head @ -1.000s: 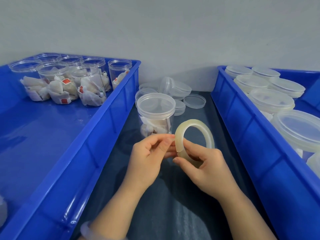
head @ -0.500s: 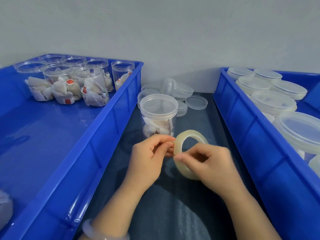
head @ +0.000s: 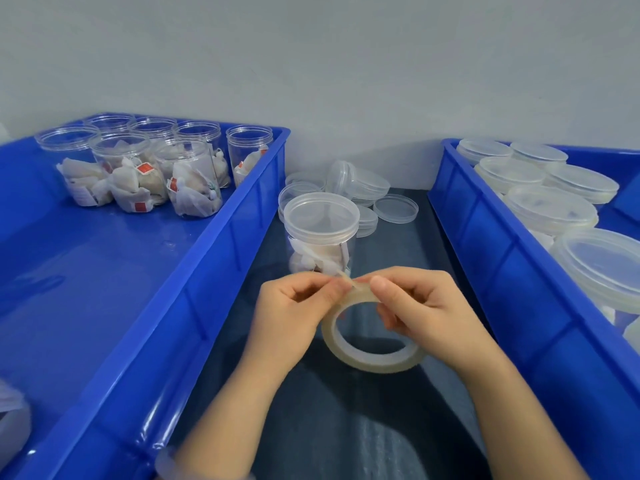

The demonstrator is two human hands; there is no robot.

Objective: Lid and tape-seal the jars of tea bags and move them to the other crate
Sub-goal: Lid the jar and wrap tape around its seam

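Tape roll (head: pixel 374 356): clear, ring-shaped, held tilted just above the dark table (head: pixel 346 431) in the strip between the two crates, near its middle. Left hand (head: pixel 287 313): thumb and forefinger pinched on the loose end of the tape at the top of the roll, the other fingers curled. Right hand (head: pixel 426 313): fingers curled over the roll's upper rim, thumb pressed at the top, gripping it; the two hands nearly touch there. Lidded jar (head: pixel 320 237): clear plastic, upright on the table just beyond the hands, tea bags visible inside, translucent lid seated on top. Loose lids (head: pixel 396 208): a small heap of translucent discs at the table's far edge against the wall, behind and to the right of the lidded jar, one tipped on edge. Left crate (head: pixel 194 306): blue plastic, along the table's left edge; open jars (head: pixel 187 181) of tea bags, unlidded, clustered in its far corner. Right crate (head: pixel 502 271): blue plastic, along the table's right edge; closed jars (head: pixel 550 206) stand packed together in it, tops showing.
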